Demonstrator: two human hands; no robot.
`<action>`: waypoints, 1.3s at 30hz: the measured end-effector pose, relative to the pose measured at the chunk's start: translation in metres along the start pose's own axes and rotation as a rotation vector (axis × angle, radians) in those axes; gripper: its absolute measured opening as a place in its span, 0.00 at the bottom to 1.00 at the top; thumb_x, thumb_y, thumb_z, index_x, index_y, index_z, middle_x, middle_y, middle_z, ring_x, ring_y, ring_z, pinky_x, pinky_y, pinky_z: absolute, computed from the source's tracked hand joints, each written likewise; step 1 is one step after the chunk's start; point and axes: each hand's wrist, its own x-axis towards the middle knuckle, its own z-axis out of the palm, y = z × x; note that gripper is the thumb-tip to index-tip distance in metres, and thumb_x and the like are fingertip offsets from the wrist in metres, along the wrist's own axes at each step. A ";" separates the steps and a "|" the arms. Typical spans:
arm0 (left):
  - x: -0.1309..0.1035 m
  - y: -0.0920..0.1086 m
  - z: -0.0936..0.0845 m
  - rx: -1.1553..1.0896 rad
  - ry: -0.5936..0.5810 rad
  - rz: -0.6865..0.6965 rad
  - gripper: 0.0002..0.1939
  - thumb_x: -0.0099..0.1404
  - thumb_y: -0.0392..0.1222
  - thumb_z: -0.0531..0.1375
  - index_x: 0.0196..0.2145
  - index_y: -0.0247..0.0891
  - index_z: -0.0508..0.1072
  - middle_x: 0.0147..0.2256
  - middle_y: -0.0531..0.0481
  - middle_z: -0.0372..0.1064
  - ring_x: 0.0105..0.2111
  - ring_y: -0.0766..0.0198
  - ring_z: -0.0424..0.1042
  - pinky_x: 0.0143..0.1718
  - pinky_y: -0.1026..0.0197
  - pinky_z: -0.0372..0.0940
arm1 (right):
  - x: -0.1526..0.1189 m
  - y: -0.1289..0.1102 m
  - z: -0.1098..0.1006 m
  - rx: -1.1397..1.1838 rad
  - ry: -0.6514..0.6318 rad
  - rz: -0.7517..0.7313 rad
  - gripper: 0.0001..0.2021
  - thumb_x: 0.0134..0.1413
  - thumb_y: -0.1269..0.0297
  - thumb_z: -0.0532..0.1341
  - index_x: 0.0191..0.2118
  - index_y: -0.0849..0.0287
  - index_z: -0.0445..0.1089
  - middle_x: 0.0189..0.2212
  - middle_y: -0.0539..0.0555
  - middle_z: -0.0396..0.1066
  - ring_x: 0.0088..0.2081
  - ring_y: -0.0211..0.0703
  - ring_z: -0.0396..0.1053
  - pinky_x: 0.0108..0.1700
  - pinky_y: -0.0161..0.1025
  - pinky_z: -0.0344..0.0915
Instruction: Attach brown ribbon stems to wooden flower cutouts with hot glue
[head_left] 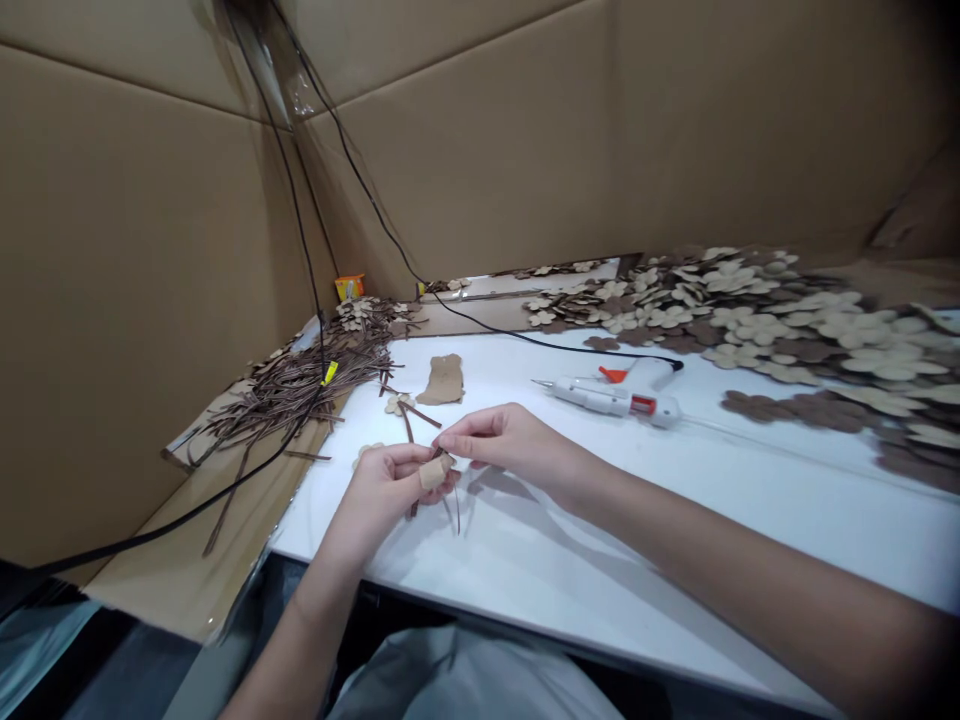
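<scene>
brown strip [442,454] sits at the centre of the frame between the two hands: left hand [390,485] has it pinched in curled fingers, right hand [506,440] comes in from the right with thumb and fingertips closed on its upper end; both equally near, fingertips almost touching

key relation: the strip lies just right of the left fingers and just left of the right ones; long axis hard to read since fingers cover most of it, and a thin strand [458,508] hangs about vertical below. can't tell if it's the same piece

tan wrap [433,474] on the left thumb, probably a plaster

loose strips [421,414] just above the left hand, over a pale flower [400,404]; tan scrap [442,380] above that. glue gun [607,395] right of centre, nozzle pointing left, nearer the right hand

containers: small yellow box [349,287], upper left, contents not visible; strip pile [292,395] at left lies on cardboard [176,560], flower pile [810,315] at upper right is loose
</scene>
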 end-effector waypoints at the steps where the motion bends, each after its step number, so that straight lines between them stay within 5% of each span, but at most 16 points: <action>1: 0.000 -0.001 0.000 0.009 -0.005 0.017 0.15 0.54 0.48 0.62 0.31 0.30 0.75 0.23 0.49 0.68 0.22 0.70 0.62 0.20 0.70 0.52 | 0.000 0.000 0.000 0.012 -0.013 -0.002 0.17 0.42 0.53 0.65 0.34 0.62 0.76 0.27 0.54 0.75 0.31 0.41 0.68 0.35 0.37 0.60; 6: 0.000 -0.003 0.001 0.083 0.030 0.086 0.16 0.57 0.49 0.61 0.26 0.31 0.75 0.20 0.52 0.63 0.20 0.73 0.56 0.19 0.70 0.48 | -0.001 0.000 0.002 0.032 -0.070 -0.014 0.17 0.44 0.52 0.63 0.33 0.63 0.76 0.27 0.56 0.75 0.31 0.43 0.69 0.35 0.39 0.61; 13: -0.002 -0.005 0.005 0.009 0.069 0.130 0.11 0.57 0.44 0.61 0.27 0.31 0.75 0.23 0.49 0.69 0.24 0.69 0.64 0.26 0.69 0.58 | -0.003 0.000 0.002 0.009 -0.037 -0.042 0.15 0.49 0.55 0.61 0.34 0.62 0.76 0.29 0.54 0.75 0.31 0.40 0.66 0.35 0.36 0.57; 18: -0.004 -0.006 0.003 -0.069 0.058 0.112 0.10 0.57 0.44 0.62 0.27 0.32 0.76 0.26 0.48 0.72 0.25 0.69 0.66 0.25 0.71 0.60 | -0.003 -0.006 0.001 0.065 -0.032 0.061 0.17 0.46 0.52 0.62 0.34 0.63 0.75 0.32 0.55 0.73 0.33 0.38 0.66 0.37 0.36 0.59; 30: -0.007 -0.006 0.004 -0.106 0.043 0.095 0.11 0.56 0.44 0.62 0.26 0.32 0.76 0.26 0.47 0.74 0.26 0.67 0.68 0.27 0.69 0.62 | -0.003 -0.006 0.000 0.034 -0.097 0.028 0.15 0.45 0.52 0.63 0.30 0.62 0.73 0.27 0.53 0.73 0.30 0.38 0.66 0.37 0.36 0.59; 39: -0.005 -0.009 0.002 -0.158 0.072 0.056 0.10 0.51 0.41 0.66 0.31 0.33 0.77 0.29 0.48 0.74 0.27 0.67 0.69 0.28 0.70 0.62 | -0.002 -0.003 0.003 -0.021 0.013 0.017 0.13 0.48 0.55 0.61 0.29 0.61 0.74 0.26 0.52 0.72 0.29 0.37 0.64 0.34 0.34 0.58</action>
